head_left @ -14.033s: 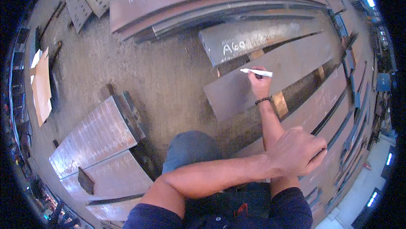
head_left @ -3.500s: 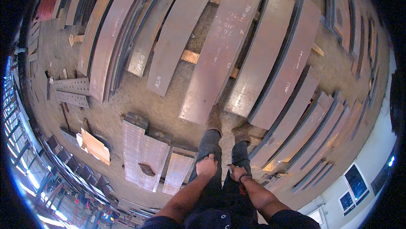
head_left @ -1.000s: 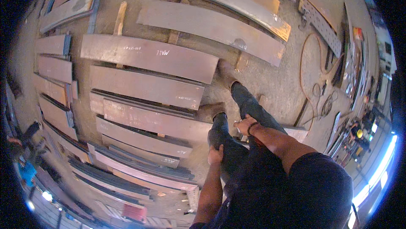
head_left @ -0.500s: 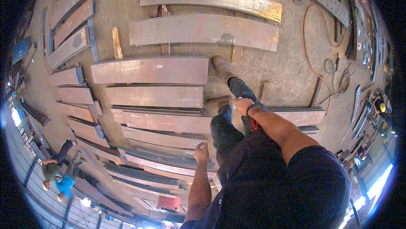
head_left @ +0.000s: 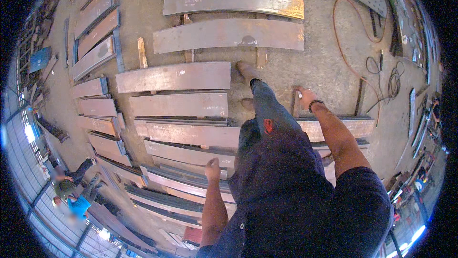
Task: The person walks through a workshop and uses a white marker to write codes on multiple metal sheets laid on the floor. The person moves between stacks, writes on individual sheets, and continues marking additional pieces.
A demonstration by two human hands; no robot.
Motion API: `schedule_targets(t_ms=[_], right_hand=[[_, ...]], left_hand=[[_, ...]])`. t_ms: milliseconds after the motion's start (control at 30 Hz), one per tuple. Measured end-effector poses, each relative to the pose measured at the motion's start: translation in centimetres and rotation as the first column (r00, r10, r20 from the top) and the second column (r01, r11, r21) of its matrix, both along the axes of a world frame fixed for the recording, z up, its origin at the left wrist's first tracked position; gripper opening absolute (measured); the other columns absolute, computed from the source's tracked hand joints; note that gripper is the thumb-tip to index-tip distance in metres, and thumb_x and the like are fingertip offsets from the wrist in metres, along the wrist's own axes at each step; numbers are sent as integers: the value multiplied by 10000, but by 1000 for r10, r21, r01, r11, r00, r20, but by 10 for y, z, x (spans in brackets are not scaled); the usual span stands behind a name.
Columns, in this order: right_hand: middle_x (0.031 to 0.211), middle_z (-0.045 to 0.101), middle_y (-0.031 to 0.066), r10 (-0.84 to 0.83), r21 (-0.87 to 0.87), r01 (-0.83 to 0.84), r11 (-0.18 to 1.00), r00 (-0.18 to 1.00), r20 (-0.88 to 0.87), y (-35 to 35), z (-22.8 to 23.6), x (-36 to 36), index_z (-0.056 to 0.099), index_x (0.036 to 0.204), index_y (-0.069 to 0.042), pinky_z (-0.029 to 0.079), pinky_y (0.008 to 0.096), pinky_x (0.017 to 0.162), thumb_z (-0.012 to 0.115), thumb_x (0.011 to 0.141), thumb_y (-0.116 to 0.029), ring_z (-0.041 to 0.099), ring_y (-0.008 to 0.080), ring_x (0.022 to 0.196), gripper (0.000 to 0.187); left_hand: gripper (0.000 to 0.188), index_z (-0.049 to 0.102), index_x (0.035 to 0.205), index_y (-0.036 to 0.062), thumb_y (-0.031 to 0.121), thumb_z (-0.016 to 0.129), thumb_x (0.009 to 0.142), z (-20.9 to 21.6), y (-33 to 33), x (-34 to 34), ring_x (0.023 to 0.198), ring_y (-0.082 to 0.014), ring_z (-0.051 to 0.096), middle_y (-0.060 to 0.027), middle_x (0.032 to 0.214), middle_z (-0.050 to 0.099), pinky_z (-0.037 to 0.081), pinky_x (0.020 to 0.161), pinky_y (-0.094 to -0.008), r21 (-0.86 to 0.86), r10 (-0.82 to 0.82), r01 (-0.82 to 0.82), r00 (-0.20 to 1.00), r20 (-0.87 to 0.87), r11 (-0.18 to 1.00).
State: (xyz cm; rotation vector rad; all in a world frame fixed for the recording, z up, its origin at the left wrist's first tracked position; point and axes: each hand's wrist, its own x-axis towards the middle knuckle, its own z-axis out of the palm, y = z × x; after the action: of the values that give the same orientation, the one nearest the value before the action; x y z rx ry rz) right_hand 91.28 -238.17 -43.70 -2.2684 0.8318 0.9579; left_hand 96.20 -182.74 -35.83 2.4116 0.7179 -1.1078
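Plates (head_left: 174, 77) lay in rows left of the left hand (head_left: 212, 169), which hung loosely curled and empty above more plates. Further right, the right hand (head_left: 305, 98) gripped a white marker (head_left: 300, 95) — a hose (head_left: 346, 62) snaked on the floor beyond it.

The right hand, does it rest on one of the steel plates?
No. The right hand hangs free beside the leg, above the bare concrete floor, touching no steel plate.
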Motion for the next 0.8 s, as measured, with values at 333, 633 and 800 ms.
schedule_targets(t_ms=[333,633,800], right_hand=[[1111,660,224,-271,-21,289,957,920,283,-24,49,-68,596,1237,-141,495,472,904,616,853,-151,609,409,1071,384],[1016,695,184,-496,40,525,850,772,396,-99,69,-128,617,1226,-132,517,432,836,598,889,-180,665,349,967,341],[845,701,93,-645,84,684,725,632,429,-186,16,-218,647,1152,-82,540,342,700,619,880,-103,678,187,783,275]], left_hand=[[422,720,998,-35,359,663,860,39,36,-80,646,-192,619,-113,751,673,510,647,-360,-61,300,-298,954,29,953],[467,711,1011,-31,396,606,855,9,-31,-47,899,-390,672,-228,950,705,512,831,-470,51,-255,253,966,35,966],[546,687,1059,-36,462,585,859,30,-132,-18,1007,-408,650,-261,1067,676,501,921,-447,80,-159,151,980,116,985]])
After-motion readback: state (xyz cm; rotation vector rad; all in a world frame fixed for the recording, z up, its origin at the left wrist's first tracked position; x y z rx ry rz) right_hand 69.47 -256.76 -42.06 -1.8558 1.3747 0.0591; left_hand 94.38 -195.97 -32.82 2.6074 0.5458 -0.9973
